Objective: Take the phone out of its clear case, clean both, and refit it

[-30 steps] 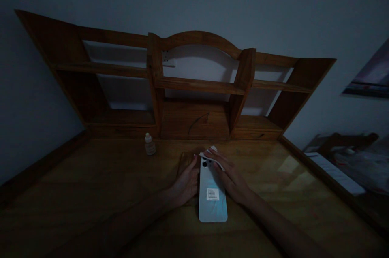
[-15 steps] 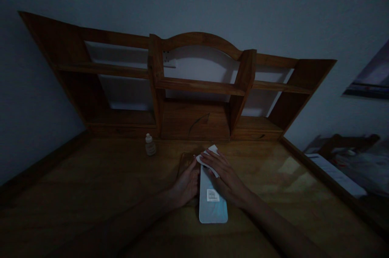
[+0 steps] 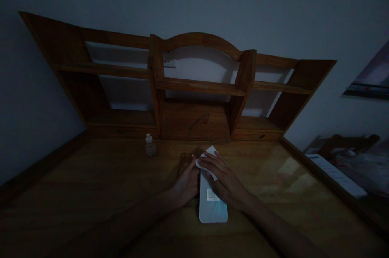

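A flat, pale blue, phone-shaped slab (image 3: pixel 209 213) with rounded corners lies lengthwise before me on the wooden desk, a white barcode label (image 3: pixel 212 195) on its upper face. My left hand (image 3: pixel 187 185) is curled against its left edge, thumb up near the far end; its fingertips are partly hidden. With fingers laid over it, my right hand (image 3: pixel 223 175) presses a folded white wipe (image 3: pixel 212 150) onto the slab's far part. Beyond my left hand, a dark brown rectangular object (image 3: pixel 184 161) lies on the desk, partly covered.
A small bottle (image 3: pixel 150 146) with a white cap stands at the back left. Behind the desk surface (image 3: pixel 106 181) rises a wooden shelf unit (image 3: pixel 200 86). To the right are white papers (image 3: pixel 336 175) and a wooden chair (image 3: pixel 349 141). The room is dim.
My right hand and the wipe have shifted very slightly on the slab's far end. The slab and my left hand stay nearly where they were.
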Demonstrator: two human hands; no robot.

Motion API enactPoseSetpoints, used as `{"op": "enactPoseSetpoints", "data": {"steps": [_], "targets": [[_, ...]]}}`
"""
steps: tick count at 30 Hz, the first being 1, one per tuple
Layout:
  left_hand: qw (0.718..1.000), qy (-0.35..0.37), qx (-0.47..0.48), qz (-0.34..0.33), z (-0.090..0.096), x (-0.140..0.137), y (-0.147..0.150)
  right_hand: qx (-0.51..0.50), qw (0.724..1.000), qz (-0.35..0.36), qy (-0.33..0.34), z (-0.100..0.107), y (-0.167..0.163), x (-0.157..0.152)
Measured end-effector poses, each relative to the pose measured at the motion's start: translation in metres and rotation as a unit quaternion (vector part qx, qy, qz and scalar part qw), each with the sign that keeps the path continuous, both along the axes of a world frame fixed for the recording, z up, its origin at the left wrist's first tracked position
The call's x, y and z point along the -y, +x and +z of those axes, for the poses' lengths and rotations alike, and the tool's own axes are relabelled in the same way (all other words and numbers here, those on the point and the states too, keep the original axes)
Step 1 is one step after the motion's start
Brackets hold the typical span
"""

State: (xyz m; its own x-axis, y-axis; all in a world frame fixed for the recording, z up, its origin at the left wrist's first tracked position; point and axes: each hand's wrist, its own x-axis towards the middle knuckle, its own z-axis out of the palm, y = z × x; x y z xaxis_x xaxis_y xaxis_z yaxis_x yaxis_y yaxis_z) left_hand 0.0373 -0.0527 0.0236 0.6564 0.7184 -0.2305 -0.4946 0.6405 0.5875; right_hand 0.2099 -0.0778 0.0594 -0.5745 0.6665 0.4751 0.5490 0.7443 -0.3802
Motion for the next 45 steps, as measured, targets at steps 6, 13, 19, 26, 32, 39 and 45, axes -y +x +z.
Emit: {"op": "enactPoseSetpoints", "data": {"steps": [6,13,19,26,32,39,45], "targets": [[1.0,-0.016,0.027,0.005,0.001,-0.001,0.002,-0.035,0.999,0.021,-0.036,0.01,0.0,0.006],[0.999,-0.027,0.036,-0.016,0.003,0.0,0.002,-0.098,0.992,0.028,-0.068,0.013,0.001,0.009],[0.998,-0.06,0.03,-0.001,0.007,0.0,0.001,-0.131,0.988,0.0,-0.087,0.005,0.006,0.006],[0.999,-0.037,0.011,0.0,0.009,0.002,0.002,-0.154,0.985,-0.037,-0.074,-0.003,0.01,0.002],[0.999,-0.041,-0.003,0.007,0.015,0.004,0.002,-0.182,0.979,-0.083,-0.045,-0.011,0.012,-0.001],[0.999,-0.042,-0.012,0.001,0.015,0.003,0.002,-0.258,0.957,-0.133,-0.025,-0.011,0.017,-0.004],[0.997,-0.063,-0.044,0.025,0.018,0.004,0.002,-0.308,0.93,-0.198,-0.039,-0.007,0.024,-0.009]]}}
